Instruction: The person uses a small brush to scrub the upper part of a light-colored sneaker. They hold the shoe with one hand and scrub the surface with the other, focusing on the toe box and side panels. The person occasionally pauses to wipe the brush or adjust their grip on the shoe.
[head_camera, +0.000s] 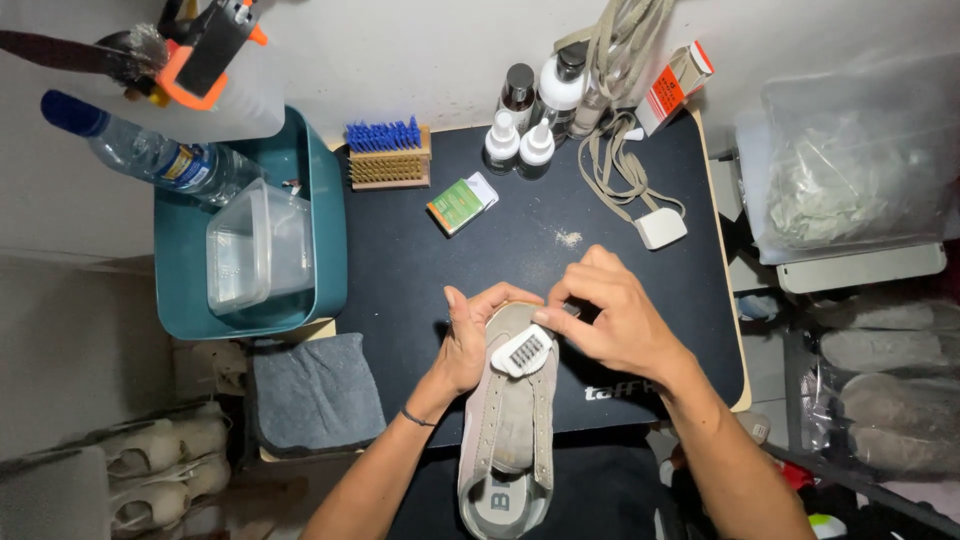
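A worn beige shoe (510, 420), laces removed and eyelet rows bare, lies on a black mat (400, 270) at the near edge of the bench (722, 300). Its long axis runs straight away from the person, toe pointing to the far wall, heel nearest the camera. The left hand (468, 335) cups the toe's side, fingers curled around it. The right hand (610, 315) has its fingers pinched on a small white brush (522, 350), bristles pressed against the upper. A teal tub (325, 230) sits left of the mat.
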